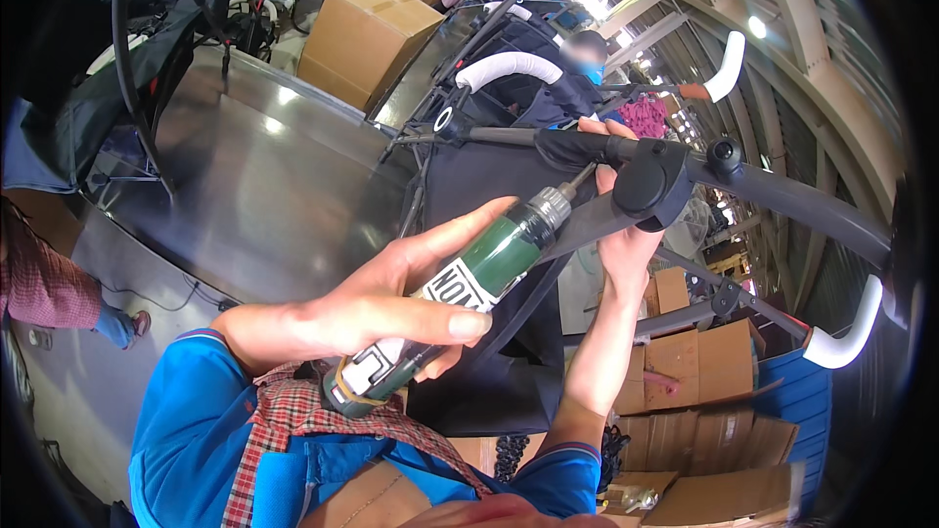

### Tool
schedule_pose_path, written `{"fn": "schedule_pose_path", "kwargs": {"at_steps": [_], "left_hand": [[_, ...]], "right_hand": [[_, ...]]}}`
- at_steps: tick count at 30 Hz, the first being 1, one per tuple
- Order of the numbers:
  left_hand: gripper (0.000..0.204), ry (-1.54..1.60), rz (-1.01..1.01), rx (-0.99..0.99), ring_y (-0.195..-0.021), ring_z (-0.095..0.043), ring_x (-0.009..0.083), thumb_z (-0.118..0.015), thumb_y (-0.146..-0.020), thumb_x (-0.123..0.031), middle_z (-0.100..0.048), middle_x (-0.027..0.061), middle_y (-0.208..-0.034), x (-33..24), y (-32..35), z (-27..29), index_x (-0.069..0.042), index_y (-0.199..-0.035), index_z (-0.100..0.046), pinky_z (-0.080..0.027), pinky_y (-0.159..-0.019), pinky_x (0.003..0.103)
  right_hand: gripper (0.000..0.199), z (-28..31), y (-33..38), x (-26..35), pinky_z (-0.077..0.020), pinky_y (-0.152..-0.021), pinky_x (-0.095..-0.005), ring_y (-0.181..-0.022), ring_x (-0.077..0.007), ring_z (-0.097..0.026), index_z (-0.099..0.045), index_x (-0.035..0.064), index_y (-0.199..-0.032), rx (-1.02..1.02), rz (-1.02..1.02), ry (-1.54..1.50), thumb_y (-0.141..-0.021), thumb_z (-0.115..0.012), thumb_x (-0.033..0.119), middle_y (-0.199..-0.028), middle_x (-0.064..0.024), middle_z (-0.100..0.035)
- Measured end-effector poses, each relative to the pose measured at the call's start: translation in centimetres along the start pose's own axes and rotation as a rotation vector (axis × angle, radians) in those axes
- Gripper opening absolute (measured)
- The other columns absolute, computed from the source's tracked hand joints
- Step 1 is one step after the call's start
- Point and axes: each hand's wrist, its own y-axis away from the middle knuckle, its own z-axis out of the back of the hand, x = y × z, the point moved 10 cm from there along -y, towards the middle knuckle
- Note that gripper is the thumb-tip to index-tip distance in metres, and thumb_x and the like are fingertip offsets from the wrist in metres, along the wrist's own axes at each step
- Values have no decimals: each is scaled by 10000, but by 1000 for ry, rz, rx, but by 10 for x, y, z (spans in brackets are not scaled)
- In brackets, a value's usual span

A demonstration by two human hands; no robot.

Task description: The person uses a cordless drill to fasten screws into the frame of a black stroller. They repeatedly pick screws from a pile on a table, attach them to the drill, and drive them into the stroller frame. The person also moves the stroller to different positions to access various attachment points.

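In the head view, the left hand [377, 298] comes from the lower left of the frame and holds a dark green, pen-thick-bodied power screwdriver [504, 249] near the centre. Its fingers are closed around the body, with the thumb lying along the near side. The screwdriver is tilted: its rear end is at the lower left, and its thin bit [584, 177] points to the upper right, at the underside of a dark tube [504, 136]. Whether the bit touches a screw there, one cannot tell.

The right hand [626, 249] comes up from the lower right of the centre and is behind a round black joint [650, 181], which covers part of it. Some of its fingertips [593, 125] show above the tube, so the fingers are bent around the frame at this place; how firmly they hold, one cannot tell.

The tube and the joint belong to a dark frame, which runs from the centre to the right side of the picture. Black fabric [479, 176] hangs from it, at the centre. A white curved grip [846, 328] is at the right.

A shiny dark table [254, 176] fills the left of the centre. A cardboard box [367, 34] stands at the upper left of the centre, and another person [592, 71] is behind the frame. Further cardboard [699, 440] is at the lower right.
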Motion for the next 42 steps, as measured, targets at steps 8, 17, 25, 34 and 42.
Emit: {"fn": "schedule_pose_path", "kwargs": {"at_steps": [8,17,25,34,42], "left_hand": [[886,182,48,87,-550,-570,168,-628,-846,-126,-552,107,-823,3,-3,-7,-156,-1530,-66,-451,-495,266],[998,353,28,143,-473,-569,257,-669,-755,-135,-521,217,-822,25,-15,13,-203,-1530,-42,-471,-407,303],[625,228,-189,-605,-550,-583,192,-588,-877,-334,-550,148,-885,88,74,151,-106,-1409,-353,-481,-479,279],[408,548,150,-1411,-554,-581,256,-635,-831,-339,-551,147,-654,324,260,238,38,-817,-480,-523,-525,362],[405,600,262,-1368,-504,-574,226,-586,-883,-374,-580,133,-625,345,248,192,1,-748,-511,-495,-481,349]], "right_hand": [[350,3,2,-1,-470,-939,-337,-1074,-207,-607,-517,-69,-1227,-25,15,19,-877,-512,-69,-1162,-180,-635],[312,13,17,0,-476,-890,-320,-1016,-231,-635,-564,-60,-1175,-6,-19,246,-868,-538,-9,-1129,-159,-652],[459,243,224,10,-517,-769,-375,-754,-192,-614,-648,-91,-961,-893,109,879,-1012,-383,280,-821,-113,-649],[581,125,369,-305,-400,-957,-365,-1093,-213,-532,-492,31,-1301,-563,-1008,-482,-960,-433,498,-1189,-84,-579],[718,-78,310,-299,-342,-1067,-397,-1213,-254,-477,-363,19,-1400,28,-977,-996,-943,-445,567,-1347,-98,-483]]}}
